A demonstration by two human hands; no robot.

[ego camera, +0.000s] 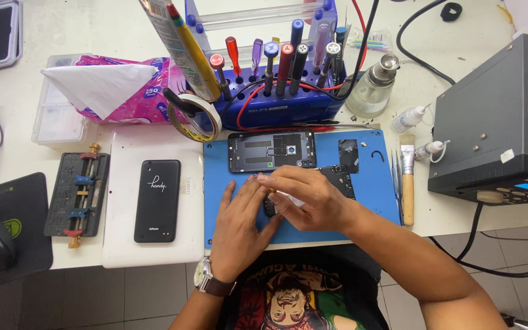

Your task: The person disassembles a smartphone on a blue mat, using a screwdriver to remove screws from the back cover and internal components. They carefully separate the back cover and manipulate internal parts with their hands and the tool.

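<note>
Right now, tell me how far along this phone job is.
Done: the black opened phone frame lies bare on the blue work mat. In hand: both hands, left hand and right hand, press a small dark part, mostly hidden. Left: the black back cover lies apart, unfitted.

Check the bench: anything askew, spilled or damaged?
Nothing spilled or visibly broken. The phone frame lies opened on the blue mat, with a loose dark part beside it. The tape roll stands on edge, tilted, at the mat's corner. Both hands, left hand and right hand, cover a small part.
</note>
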